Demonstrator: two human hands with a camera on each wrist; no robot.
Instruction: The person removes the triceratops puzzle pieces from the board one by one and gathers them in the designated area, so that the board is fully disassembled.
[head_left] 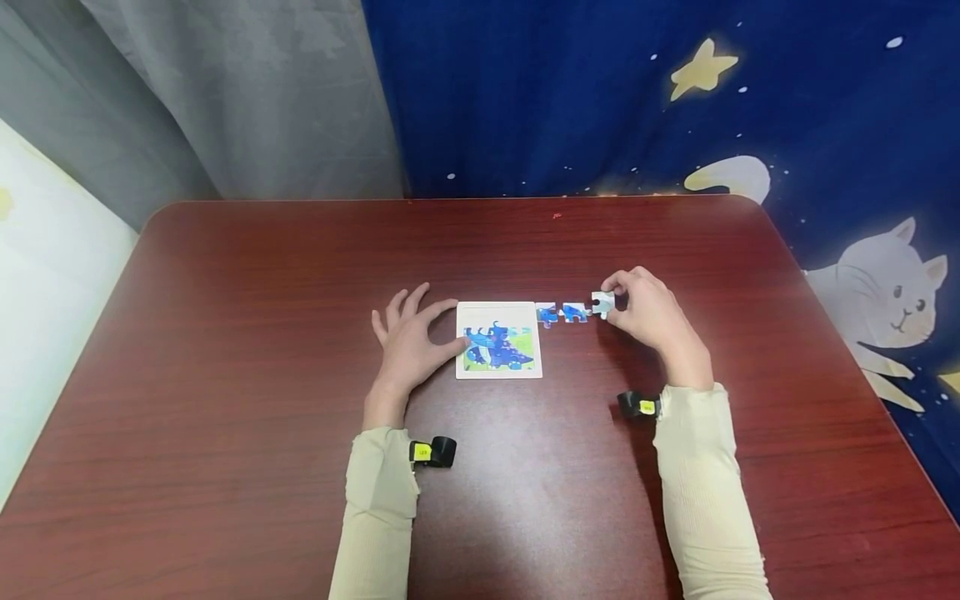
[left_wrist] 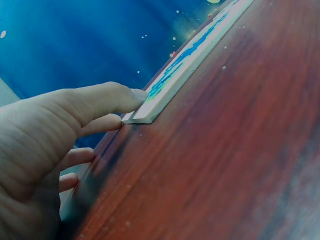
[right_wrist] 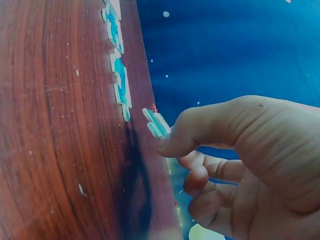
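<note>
A square white-framed jigsaw board (head_left: 495, 314) lies flat on the table, its lower part filled with a blue, purple and green picture and its upper part bare white. My left hand (head_left: 408, 354) is at the board's left side, fingers spread; the thumb (left_wrist: 117, 97) rests on the rim and the index fingertip touches the edge near the upper corner. Between thumb and fingertips my right hand (head_left: 654, 315) pinches a pale puzzle piece (head_left: 601, 302), raised above the table in the right wrist view. Two blue puzzle pieces (head_left: 547, 313) (head_left: 575, 312) lie in a row right of the board.
The dark red wooden table (head_left: 225, 400) has rounded far corners. Behind it hang a grey curtain (head_left: 262, 100) and a blue curtain (head_left: 525, 92) with a star and cat print. A tiny red scrap (head_left: 557, 216) lies near the far edge.
</note>
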